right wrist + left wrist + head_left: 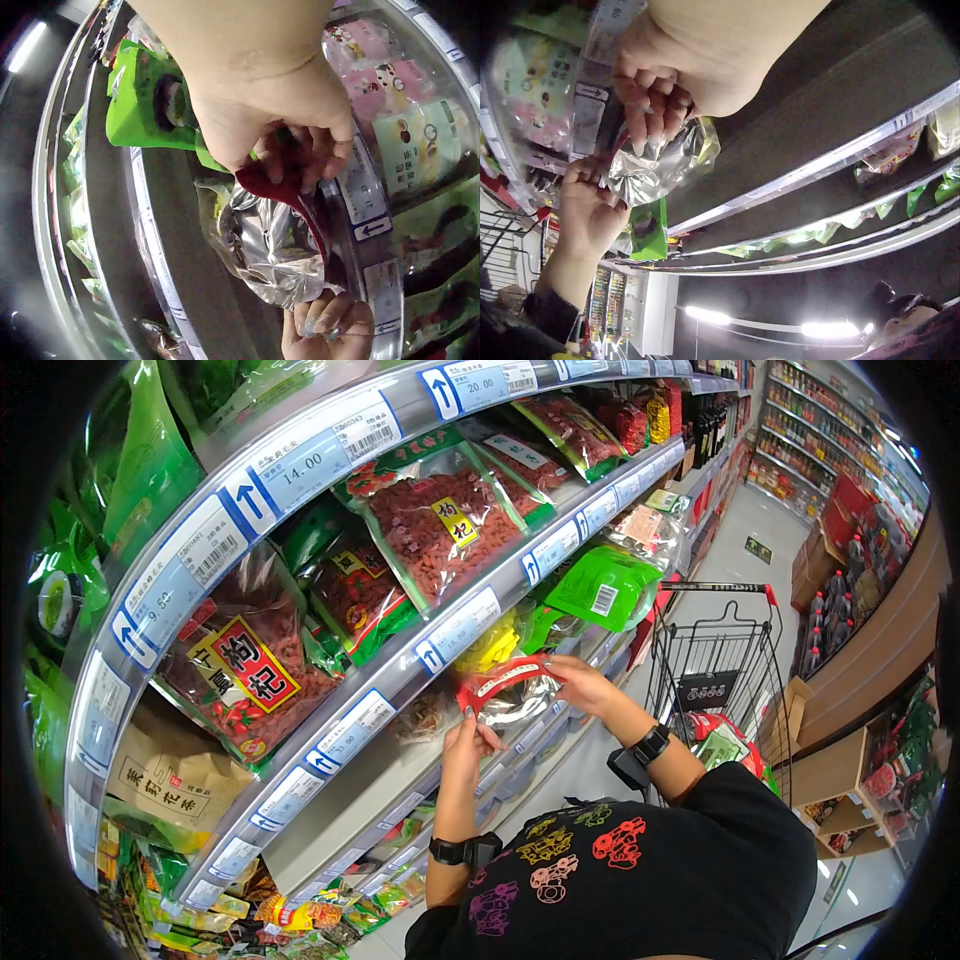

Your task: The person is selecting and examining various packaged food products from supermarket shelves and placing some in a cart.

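Both hands hold a clear and silvery plastic packet [515, 695] with a red header, in front of the shelf edge. The left hand [470, 740] pinches its near left end, thumb on the red strip. At the far right end the right hand [580, 685] grips the header's corner. In the left wrist view the packet [660, 169] hangs between the left hand [660, 97] and the right hand [592, 210]. The right wrist view has the right hand [277, 120] curled on the red header, with the left hand [330, 326] at the packet's other end.
Bags of red dried berries [450, 520] fill the upper shelf, above price labels [460, 630]. A green bag [605, 588] lies on the shelf beyond the packet. A black wire cart [710, 680] with goods in it stands at the right. Farther right are stacked bottles [835, 595].
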The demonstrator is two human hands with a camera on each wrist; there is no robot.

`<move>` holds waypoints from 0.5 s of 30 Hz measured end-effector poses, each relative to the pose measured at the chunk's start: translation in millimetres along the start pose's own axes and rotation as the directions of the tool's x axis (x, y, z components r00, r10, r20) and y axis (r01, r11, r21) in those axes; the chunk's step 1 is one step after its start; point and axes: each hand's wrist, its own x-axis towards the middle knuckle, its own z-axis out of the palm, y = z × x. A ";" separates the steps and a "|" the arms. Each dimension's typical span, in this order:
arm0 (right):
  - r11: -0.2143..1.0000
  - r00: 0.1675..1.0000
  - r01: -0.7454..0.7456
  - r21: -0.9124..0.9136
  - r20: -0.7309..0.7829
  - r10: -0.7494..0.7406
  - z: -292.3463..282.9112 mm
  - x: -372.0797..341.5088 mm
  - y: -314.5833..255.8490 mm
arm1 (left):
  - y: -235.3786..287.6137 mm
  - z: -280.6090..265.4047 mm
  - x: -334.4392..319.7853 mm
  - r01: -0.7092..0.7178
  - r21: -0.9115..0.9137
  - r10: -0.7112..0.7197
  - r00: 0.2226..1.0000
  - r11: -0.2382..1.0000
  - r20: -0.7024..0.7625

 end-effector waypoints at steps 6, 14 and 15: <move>0.992 0.993 0.103 -0.070 -0.042 -0.106 24.3 -15.7 -11.5 | 10.7 2.1 -12.0 -0.138 -0.095 0.154 0.970 0.986 0.188; 0.964 0.963 0.266 0.027 -0.055 -0.264 42.5 -49.8 -8.3 | 25.2 5.9 -39.5 -0.226 -0.093 0.243 0.871 0.970 0.427; 0.959 0.958 0.280 0.040 -0.079 -0.277 48.0 -55.9 -8.5 | 26.4 5.3 -39.8 -0.278 -0.085 0.283 0.825 0.957 0.488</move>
